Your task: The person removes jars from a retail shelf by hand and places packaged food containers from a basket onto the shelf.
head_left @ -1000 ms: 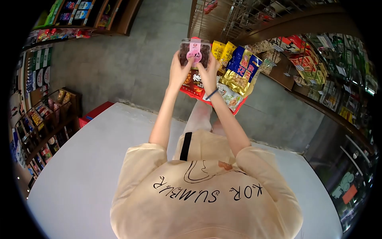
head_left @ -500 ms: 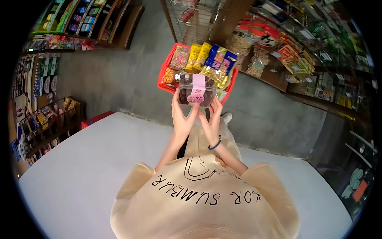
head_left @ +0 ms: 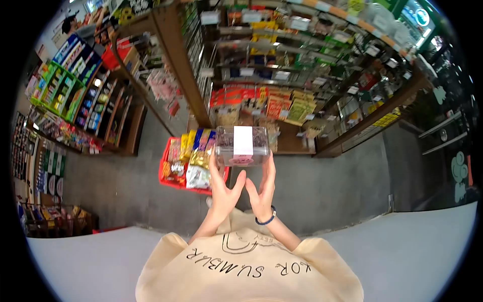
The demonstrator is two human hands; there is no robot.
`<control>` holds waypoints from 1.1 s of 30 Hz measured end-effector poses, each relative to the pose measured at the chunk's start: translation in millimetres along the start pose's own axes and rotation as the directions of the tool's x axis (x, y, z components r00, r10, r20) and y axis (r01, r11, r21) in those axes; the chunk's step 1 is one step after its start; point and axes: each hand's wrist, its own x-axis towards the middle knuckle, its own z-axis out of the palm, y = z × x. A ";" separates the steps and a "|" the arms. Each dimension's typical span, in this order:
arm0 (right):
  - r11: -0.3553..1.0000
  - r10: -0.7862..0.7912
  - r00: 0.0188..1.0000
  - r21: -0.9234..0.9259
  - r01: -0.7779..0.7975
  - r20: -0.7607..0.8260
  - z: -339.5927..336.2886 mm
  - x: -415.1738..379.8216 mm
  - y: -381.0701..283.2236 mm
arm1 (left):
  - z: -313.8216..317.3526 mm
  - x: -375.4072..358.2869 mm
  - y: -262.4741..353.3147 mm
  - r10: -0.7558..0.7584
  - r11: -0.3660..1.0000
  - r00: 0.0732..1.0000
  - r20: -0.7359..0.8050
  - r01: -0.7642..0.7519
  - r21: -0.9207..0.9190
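Observation:
A clear plastic box of dark dried fruit is held up between both hands, with a pale band over its middle. My left hand grips its left side, thumb pointing inward below the box. On the opposite side my right hand presses against the box; a dark bracelet circles that wrist. Below and to the left, a red shopping basket on the floor is packed with snack bags. Among them are a blue and gold bag, yellow bags and a white bag.
Ahead stands a shelf rack stocked with packaged foods, red and green packs among them. More shelves line the left side. A dark glass door with handles is at the right. A person is at the far upper left.
My view has swung up and to the right. The box has been raised away from the basket, which now sits lower left of it. Both hands keep hold of the box.

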 end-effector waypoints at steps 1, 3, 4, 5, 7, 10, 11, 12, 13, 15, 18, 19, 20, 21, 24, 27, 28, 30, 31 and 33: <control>0.999 -0.035 0.999 0.005 0.035 -0.013 -10.8 6.9 -4.0 | 11.3 3.4 8.7 0.037 0.999 0.999 0.007 -0.037 -0.007; 0.996 -0.068 0.997 0.059 0.069 -0.031 -31.0 17.0 -13.0 | 31.7 6.1 24.7 0.120 0.992 0.991 0.054 -0.121 0.022; 0.992 -0.104 0.994 0.069 0.106 -0.038 -41.1 25.4 -19.3 | 41.4 7.8 33.9 0.143 0.989 0.988 0.058 -0.144 0.020; 0.985 -0.137 0.989 0.102 0.141 -0.048 -50.0 33.0 -24.7 | 49.9 11.8 42.9 0.189 0.981 0.977 0.101 -0.191 0.017; 0.967 -0.209 0.975 0.135 0.218 -0.078 -68.4 50.0 -33.2 | 69.8 20.9 51.7 0.284 0.958 0.945 0.165 -0.286 -0.011; 0.924 -0.339 0.933 0.145 0.354 -0.121 -96.7 83.9 -61.4 | 105.1 40.6 86.1 0.399 0.917 0.906 0.140 -0.391 -0.079; 0.920 -0.351 0.929 0.144 0.365 -0.115 -104.1 94.2 -69.2 | 112.0 47.2 98.0 0.426 0.905 0.893 0.147 -0.419 -0.077; 0.916 -0.362 0.925 0.142 0.376 -0.111 -106.7 104.8 -73.9 | 115.7 56.2 107.7 0.452 0.892 0.878 0.155 -0.446 -0.075; 0.905 -0.392 0.913 0.132 0.405 -0.114 -109.0 116.5 -76.9 | 120.3 66.3 117.2 0.497 0.868 0.855 0.146 -0.491 -0.078; 0.869 -0.452 0.882 0.157 0.469 -0.133 -108.9 142.7 -86.9 | 128.1 92.0 129.0 0.571 0.821 0.807 0.151 -0.562 -0.099; 0.842 -0.514 0.849 0.117 0.526 -0.122 -110.3 180.8 -99.7 | 140.0 126.8 149.6 0.599 0.800 0.790 0.132 -0.585 -0.132; 0.823 -0.543 0.832 0.125 0.555 -0.115 -110.0 193.8 -100.9 | 144.0 138.2 153.5 0.612 0.790 0.779 0.133 -0.596 -0.143; 0.802 -0.572 0.813 0.132 0.583 -0.110 -109.5 208.4 -101.4 | 148.3 151.2 156.9 0.626 0.779 0.768 0.136 -0.608 -0.155; 0.801 -0.583 0.805 0.093 0.592 -0.109 -109.5 223.1 -100.2 | 152.9 164.1 158.4 0.640 0.766 0.757 0.127 -0.619 -0.173; 0.816 -0.572 0.819 0.063 0.574 -0.053 -113.0 265.4 -102.1 | 163.0 205.2 158.7 0.682 0.730 0.717 0.142 -0.661 -0.173; 0.767 -0.635 0.772 0.118 0.631 -0.004 -108.5 317.2 -104.6 | 167.8 262.0 156.2 0.744 0.668 0.657 0.125 -0.738 -0.095; 0.752 -0.653 0.757 0.136 0.645 0.017 -107.4 332.9 -110.6 | 168.7 281.2 159.5 0.757 0.652 0.640 0.130 -0.755 -0.075; 0.796 -0.605 0.791 0.102 0.597 0.091 -108.3 367.2 -109.1 | 171.4 330.5 162.5 0.871 0.460 0.482 0.093 -0.867 0.192; 0.823 -0.568 0.817 0.087 0.562 0.095 -109.8 385.1 -106.7 | 171.9 339.7 173.1 0.776 0.618 0.610 0.161 -0.786 -0.003; 0.742 -0.623 0.779 0.374 0.556 0.077 -98.8 422.5 -99.7 | 174.1 363.9 182.5 0.666 0.745 0.701 0.256 -0.641 -0.184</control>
